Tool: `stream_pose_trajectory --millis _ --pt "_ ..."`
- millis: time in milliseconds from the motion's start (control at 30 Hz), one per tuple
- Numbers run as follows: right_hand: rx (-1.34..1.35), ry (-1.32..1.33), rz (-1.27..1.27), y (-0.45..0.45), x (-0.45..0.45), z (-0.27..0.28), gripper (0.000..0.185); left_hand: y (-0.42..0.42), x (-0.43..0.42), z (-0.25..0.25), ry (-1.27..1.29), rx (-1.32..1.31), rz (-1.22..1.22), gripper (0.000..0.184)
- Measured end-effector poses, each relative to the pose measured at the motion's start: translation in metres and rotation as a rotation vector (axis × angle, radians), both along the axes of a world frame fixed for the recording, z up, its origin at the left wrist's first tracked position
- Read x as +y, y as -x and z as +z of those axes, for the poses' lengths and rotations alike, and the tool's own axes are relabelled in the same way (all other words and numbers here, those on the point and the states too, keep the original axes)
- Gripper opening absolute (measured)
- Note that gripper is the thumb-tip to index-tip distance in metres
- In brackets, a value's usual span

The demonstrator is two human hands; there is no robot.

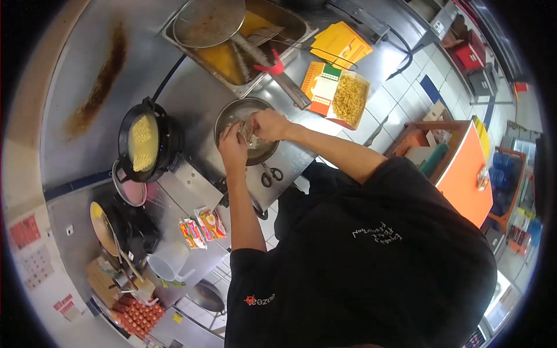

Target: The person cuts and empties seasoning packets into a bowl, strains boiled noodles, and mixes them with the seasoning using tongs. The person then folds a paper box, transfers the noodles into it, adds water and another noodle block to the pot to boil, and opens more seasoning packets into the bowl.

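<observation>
Over a round metal bowl [264,155], my left hand [233,145] and my right hand [270,124] are close together. Their fingers are closed on a small clear, shiny packet [248,132] between them. What lies inside the bowl is mostly hidden by the hands. Black-handled scissors [271,176] rest on the steel counter just below the bowl.
Left of the bowl, a black pan [139,145] holds noodle blocks in liquid. Above are a tray [246,90] of yellow liquid, a strainer [209,22] and a noodle box [350,98]. Red-and-white packets [202,228] and a plastic jug [168,261] stand lower left.
</observation>
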State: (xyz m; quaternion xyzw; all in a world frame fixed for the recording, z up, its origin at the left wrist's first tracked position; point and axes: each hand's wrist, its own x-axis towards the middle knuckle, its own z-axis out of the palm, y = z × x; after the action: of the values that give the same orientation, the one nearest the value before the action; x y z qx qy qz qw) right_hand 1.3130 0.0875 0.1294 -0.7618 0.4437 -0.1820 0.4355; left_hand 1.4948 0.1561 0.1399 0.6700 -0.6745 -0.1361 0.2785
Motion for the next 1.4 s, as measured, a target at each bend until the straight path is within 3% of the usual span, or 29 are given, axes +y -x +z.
stream_pose_trajectory --millis 67,133,167,267,333,567,633,733,800,900,1000,1033,1067,1100,1167,1233,1367,1400 --pt "0.012 -0.006 0.053 0.004 -0.001 0.002 0.015 0.002 0.000 -0.001 -0.005 -0.015 -0.010 0.041" --pt "0.134 0.086 0.065 0.001 -0.002 -0.002 0.016 0.005 0.004 -0.002 -0.070 0.249 0.113 0.030" --pt "0.118 0.086 0.088 0.001 -0.003 -0.003 0.016 0.005 0.004 -0.004 -0.068 0.235 0.138 0.030" --pt "0.007 0.172 0.093 0.003 0.002 0.002 0.011 -0.001 0.004 -0.008 -0.048 0.264 0.149 0.026" --pt "-0.227 0.446 0.009 0.004 0.007 0.006 0.009 0.001 0.004 0.001 -0.081 0.329 0.117 0.024" --pt "-0.165 0.282 0.048 -0.004 0.000 0.013 0.010 0.000 0.010 0.023 -0.101 0.432 0.124 0.031" --pt "-0.218 0.024 -0.049 -0.005 0.001 0.021 0.012 -0.003 0.016 0.020 -0.051 0.233 0.116 0.029" --pt "-0.156 0.127 -0.044 -0.007 0.001 0.010 0.014 -0.014 0.018 -0.006 -0.126 0.164 0.156 0.023" --pt "-0.051 0.215 0.079 -0.007 -0.006 -0.004 0.015 -0.005 0.019 0.007 0.028 0.123 0.188 0.019" --pt "-0.118 0.201 0.124 -0.006 -0.004 0.025 0.017 -0.002 0.024 0.011 0.056 0.171 0.263 0.024" --pt "-0.010 0.216 0.121 -0.006 0.003 0.031 0.016 -0.008 0.039 0.029 0.063 0.249 0.275 0.033" --pt "-0.022 0.271 0.099 -0.007 0.003 0.026 0.016 -0.010 0.052 0.041 0.195 0.202 0.290 0.039" --pt "-0.031 0.320 0.077 -0.006 0.007 0.021 0.015 -0.011 0.072 0.052 0.320 0.155 0.305 0.046" --pt "-0.036 0.320 0.056 -0.007 0.014 0.030 0.013 -0.018 0.102 0.060 0.265 0.177 0.360 0.056" --pt "-0.018 0.349 0.067 -0.011 0.014 0.030 0.012 -0.041 0.171 0.043 0.320 0.194 0.577 0.055" --pt "0.013 0.360 0.048 -0.007 0.022 0.026 0.012 -0.076 0.243 0.015 0.214 0.104 0.806 0.067" --pt "0.036 0.453 -0.031 -0.014 0.034 0.027 0.012 -0.128 0.299 -0.008 0.117 -0.064 0.881 0.087" --pt "0.049 0.447 -0.054 -0.019 0.036 0.029 0.013 -0.136 0.300 -0.012 -0.024 -0.095 0.879 0.096"
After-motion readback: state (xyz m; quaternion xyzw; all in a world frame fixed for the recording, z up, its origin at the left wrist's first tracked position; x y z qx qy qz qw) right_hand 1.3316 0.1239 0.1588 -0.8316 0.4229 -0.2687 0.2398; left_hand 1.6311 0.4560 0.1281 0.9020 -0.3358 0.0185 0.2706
